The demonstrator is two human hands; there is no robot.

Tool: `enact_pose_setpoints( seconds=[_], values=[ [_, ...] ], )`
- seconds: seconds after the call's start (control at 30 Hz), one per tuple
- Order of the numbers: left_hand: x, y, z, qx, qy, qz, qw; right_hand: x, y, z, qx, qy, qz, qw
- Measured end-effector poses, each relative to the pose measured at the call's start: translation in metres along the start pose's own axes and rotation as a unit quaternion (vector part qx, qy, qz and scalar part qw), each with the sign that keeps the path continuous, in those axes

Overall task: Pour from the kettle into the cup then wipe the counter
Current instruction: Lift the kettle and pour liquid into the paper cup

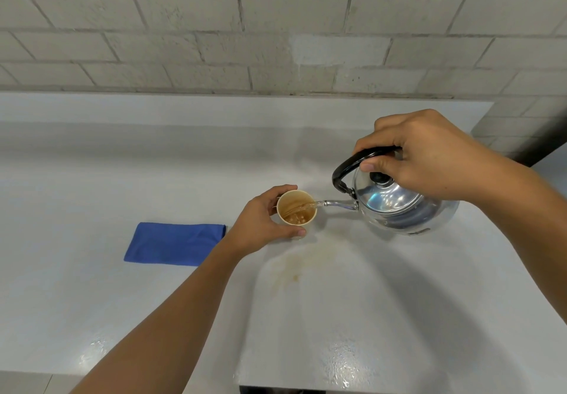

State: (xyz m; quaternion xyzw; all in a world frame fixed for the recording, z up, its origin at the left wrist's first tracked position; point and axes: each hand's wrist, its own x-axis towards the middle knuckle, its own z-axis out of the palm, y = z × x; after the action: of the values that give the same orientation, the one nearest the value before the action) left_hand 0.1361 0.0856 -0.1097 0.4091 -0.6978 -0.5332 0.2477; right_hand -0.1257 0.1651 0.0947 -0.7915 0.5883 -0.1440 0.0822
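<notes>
A shiny metal kettle (pixel 399 206) with a black handle is tilted to the left above the counter, its spout over the rim of a small tan paper cup (pixel 296 208). A thin stream runs from the spout into the cup, which holds brownish liquid. My right hand (pixel 429 154) grips the kettle's handle from above. My left hand (pixel 264 222) wraps around the cup's left side and holds it on the white counter (pixel 399 301). A folded blue cloth (pixel 175 243) lies flat to the left of the cup.
A brownish spill stain (pixel 294 268) marks the counter just in front of the cup. A grey brick wall (pixel 276 25) runs along the back behind a raised ledge. The counter's near edge (pixel 122 372) is at the bottom, with a wet sheen there.
</notes>
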Motion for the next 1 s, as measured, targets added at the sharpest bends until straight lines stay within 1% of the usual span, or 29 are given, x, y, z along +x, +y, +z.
enact_pose_setpoints(
  seconds=[0.6,1.0],
  values=[
    [-0.001,0.000,0.002,-0.005,0.006,-0.001,1.000,0.004,-0.006,-0.005,-0.016,0.002,-0.034,0.999],
    [-0.002,0.000,0.001,-0.002,0.006,-0.005,1.000,0.008,-0.007,-0.011,-0.025,-0.003,-0.040,0.999]
  ],
)
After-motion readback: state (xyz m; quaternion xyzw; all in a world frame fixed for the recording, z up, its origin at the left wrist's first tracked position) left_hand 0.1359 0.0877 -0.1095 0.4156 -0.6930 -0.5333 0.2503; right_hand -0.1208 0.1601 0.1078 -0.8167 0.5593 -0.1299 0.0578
